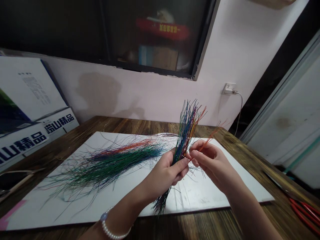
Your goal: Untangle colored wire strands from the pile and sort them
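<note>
My left hand [172,170] is closed round a bundle of thin coloured wires [186,128], mostly blue and green with some purple and orange. The bundle stands nearly upright; its dark lower ends come out below the fist. Just to the right, my right hand [210,158] pinches a few orange wires [208,140] between thumb and fingers, close to the left thumb. Whether these orange wires are joined to the bundle I cannot tell. On the white board [200,196], to the left, lies a loose pile of green, blue and orange wires [120,163].
Red-handled scissors or shears [303,210] lie on the wooden table [250,156] at the right. White boxes [32,140] with blue lettering stand at the left. Behind are a wall with a plugged socket [229,88] and a dark window [112,33].
</note>
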The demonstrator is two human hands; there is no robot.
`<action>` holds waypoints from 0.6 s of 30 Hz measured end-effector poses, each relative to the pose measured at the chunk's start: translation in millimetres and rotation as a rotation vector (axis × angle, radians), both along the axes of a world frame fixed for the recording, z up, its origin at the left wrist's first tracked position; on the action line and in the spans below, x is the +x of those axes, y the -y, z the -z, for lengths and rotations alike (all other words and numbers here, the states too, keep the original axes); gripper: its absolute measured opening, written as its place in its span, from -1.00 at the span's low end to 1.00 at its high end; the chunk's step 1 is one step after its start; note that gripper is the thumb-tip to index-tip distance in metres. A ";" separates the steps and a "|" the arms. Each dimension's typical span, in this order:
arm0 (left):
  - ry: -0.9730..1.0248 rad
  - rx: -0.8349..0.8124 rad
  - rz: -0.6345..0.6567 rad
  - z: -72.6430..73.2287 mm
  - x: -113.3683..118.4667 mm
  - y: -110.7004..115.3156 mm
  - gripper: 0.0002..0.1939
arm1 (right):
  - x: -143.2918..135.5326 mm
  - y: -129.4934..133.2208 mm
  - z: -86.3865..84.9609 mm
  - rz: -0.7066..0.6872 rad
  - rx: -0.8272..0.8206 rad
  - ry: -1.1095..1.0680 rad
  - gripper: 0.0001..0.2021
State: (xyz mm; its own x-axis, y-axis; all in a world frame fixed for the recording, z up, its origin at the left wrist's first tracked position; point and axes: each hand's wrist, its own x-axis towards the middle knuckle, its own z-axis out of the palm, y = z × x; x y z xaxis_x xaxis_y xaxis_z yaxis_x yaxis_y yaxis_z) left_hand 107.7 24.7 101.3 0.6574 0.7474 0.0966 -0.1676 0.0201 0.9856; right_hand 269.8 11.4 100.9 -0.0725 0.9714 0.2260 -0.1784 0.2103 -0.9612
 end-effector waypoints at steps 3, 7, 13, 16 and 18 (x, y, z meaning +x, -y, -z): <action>0.003 0.019 -0.015 -0.6 1.0 2.2 -0.84 | -0.8 0.9 1.7 -0.024 -0.002 0.061 -0.81; -0.030 0.052 -0.074 0.8 3.9 5.3 -0.86 | -2.2 1.5 4.5 -0.048 -0.031 0.057 -0.79; -0.052 0.091 -0.105 2.7 5.6 7.5 -0.85 | -7.7 1.3 4.7 -0.118 -0.045 0.027 -0.75; -0.071 0.112 -0.123 1.1 5.1 7.1 -0.87 | -9.7 2.1 3.3 -0.142 -0.032 0.004 -0.78; -0.086 0.132 -0.142 -0.1 5.0 6.8 -0.87 | -9.9 2.4 2.8 -0.146 -0.030 0.001 -0.79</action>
